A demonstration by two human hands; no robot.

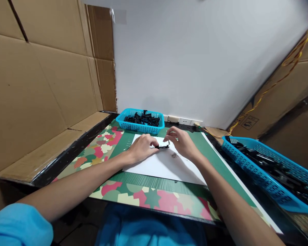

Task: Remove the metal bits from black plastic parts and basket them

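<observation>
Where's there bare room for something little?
Bare: the near part of the flat white sheet, between the forearms; and the patterned multicoloured mat border, left of the left forearm. Crowded: around the left hand, right hand, slim black part and tiny dark bits, and inside the far blue plastic basket and right-side blue plastic basket, both holding black pieces.

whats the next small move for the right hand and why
Probably bring the right hand down to the free end of the slim black part: the left hand holds the other end over the white sheet, and the right is poised close. What it pinches, if anything, is unclear.
</observation>
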